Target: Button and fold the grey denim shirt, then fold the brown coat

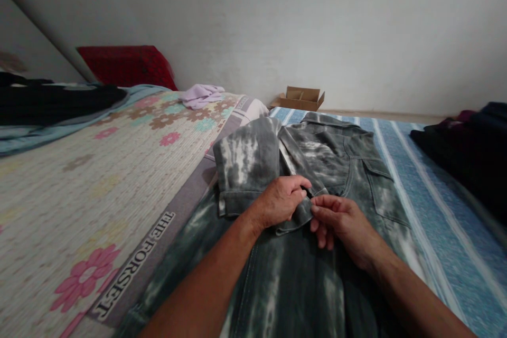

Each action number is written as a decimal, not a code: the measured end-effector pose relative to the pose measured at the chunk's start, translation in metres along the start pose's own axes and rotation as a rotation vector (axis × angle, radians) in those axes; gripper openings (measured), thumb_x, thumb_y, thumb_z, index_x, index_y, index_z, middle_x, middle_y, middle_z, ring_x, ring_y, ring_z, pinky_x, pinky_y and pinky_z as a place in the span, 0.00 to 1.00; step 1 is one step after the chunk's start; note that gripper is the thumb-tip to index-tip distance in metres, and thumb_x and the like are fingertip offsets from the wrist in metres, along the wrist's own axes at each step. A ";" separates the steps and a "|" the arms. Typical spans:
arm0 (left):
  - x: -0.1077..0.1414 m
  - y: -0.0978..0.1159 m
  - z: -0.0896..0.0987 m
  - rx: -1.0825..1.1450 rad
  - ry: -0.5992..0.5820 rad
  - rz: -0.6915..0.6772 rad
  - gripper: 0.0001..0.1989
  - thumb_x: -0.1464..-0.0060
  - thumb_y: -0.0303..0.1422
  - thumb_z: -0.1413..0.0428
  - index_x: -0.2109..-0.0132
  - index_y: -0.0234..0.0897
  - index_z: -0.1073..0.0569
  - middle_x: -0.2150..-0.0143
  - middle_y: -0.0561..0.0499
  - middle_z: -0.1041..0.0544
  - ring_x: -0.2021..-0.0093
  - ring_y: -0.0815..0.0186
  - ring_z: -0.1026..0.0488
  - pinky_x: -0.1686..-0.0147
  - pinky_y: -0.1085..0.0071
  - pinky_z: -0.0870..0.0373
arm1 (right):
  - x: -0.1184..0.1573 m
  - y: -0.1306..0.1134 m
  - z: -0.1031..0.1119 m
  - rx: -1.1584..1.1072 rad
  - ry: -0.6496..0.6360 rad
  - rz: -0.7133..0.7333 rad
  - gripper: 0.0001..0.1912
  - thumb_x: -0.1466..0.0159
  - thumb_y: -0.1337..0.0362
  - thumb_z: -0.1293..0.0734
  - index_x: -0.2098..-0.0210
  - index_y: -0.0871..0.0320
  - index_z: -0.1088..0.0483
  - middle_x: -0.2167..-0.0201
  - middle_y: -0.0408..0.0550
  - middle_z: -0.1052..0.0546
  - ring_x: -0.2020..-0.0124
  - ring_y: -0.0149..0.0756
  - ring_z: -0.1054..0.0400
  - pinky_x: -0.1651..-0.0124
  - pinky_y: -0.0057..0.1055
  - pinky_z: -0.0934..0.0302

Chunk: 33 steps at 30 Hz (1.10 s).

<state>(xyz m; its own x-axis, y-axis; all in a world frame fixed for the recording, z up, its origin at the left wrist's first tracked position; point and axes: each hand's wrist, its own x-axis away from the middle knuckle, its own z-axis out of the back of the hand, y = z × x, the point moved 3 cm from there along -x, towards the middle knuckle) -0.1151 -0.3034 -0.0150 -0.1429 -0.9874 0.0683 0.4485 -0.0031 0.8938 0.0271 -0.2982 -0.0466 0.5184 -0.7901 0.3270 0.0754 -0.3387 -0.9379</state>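
Note:
A grey-green tie-dyed denim jacket (325,150) lies on the bed, its collar toward the wall and a flap pocket on the right. One of its sleeves (245,158) is folded over the body, with the cuff toward me. My left hand (279,198) is closed on the cuff, its thumb and forefinger close together near the cuff opening. My right hand (336,216) pinches the cuff's edge between thumb and fingertips, just right of the left hand. Darker tie-dyed cloth (277,280) spreads beneath both forearms; I cannot tell whether it belongs to the same garment.
A flowered bedcover (130,169) lies on the left, a blue striped sheet (420,185) on the right. Dark folded clothes (471,153) are piled at the right edge. A lilac cloth (202,96), an open cardboard box (303,99) and a red object (130,66) are near the wall.

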 end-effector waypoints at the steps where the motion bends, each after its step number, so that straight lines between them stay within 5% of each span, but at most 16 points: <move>1: 0.000 0.000 0.000 -0.002 0.001 0.002 0.13 0.45 0.27 0.52 0.55 0.31 0.28 0.84 0.61 0.37 0.87 0.77 0.40 0.85 0.82 0.44 | 0.000 0.000 0.000 0.006 -0.001 0.003 0.18 0.49 0.51 0.31 0.69 0.60 0.33 0.82 0.40 0.27 0.88 0.27 0.37 0.88 0.22 0.49; 10: -0.001 -0.002 -0.004 -0.008 -0.012 0.021 0.14 0.46 0.27 0.53 0.55 0.32 0.28 0.83 0.61 0.36 0.86 0.76 0.39 0.85 0.81 0.44 | -0.003 0.001 -0.005 0.085 0.073 -0.011 0.15 0.47 0.52 0.32 0.74 0.58 0.35 0.85 0.38 0.30 0.90 0.26 0.39 0.90 0.20 0.53; 33: -0.001 0.002 -0.001 -0.054 0.049 -0.020 0.13 0.48 0.27 0.50 0.58 0.34 0.25 0.79 0.55 0.28 0.76 0.71 0.31 0.75 0.79 0.35 | -0.001 -0.002 -0.003 0.057 -0.006 -0.007 0.07 0.50 0.61 0.36 0.75 0.59 0.34 0.83 0.41 0.27 0.89 0.26 0.38 0.88 0.21 0.49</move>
<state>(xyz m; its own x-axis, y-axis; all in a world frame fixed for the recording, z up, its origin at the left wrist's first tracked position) -0.1129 -0.3027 -0.0135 -0.1095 -0.9936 0.0282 0.4934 -0.0297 0.8693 0.0240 -0.2984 -0.0452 0.5228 -0.7845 0.3335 0.1273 -0.3150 -0.9405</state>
